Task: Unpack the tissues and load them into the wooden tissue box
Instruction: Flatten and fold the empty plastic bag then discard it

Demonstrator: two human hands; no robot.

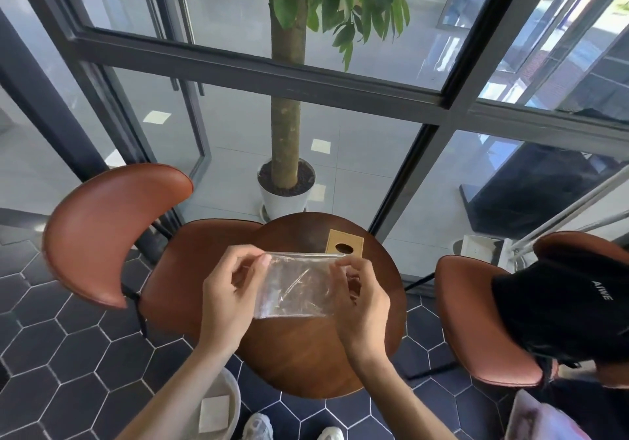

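While the head camera looks down over a small round wooden table (306, 354), both hands are up above it holding a clear plastic wrapper (296, 285) stretched flat between them. The left hand (228, 290) pinches the wrapper's upper left corner, thumb and fingers closed on the plastic, so that grip is clamped on the wrapper. The right hand (364, 293) has its fingers curled round the right edge, clamped on it the same way. The wrapper looks see-through and pretty much flat, and honestly I can't tell if any tissues are in it.

The wooden tissue box (345, 242) sits on the far side of the table, just behind the wrapper's top edge, with its oval slot facing up. It's light tan against the dark table top, and the hands aren't touching it.

Other stuff around: a brown leather chair (112, 228) on the left with its seat tucked against the table, another brown chair (476, 317) on the right with a black garment (561, 303) draped over it. Behind the table there's a potted tree (286, 181) in a white pot by the glass wall. Down low, a light-coloured bin (231, 402) stands on the dark hexagon floor tiles (68, 354), and the person's white shoes (258, 427) poke in at the bottom edge
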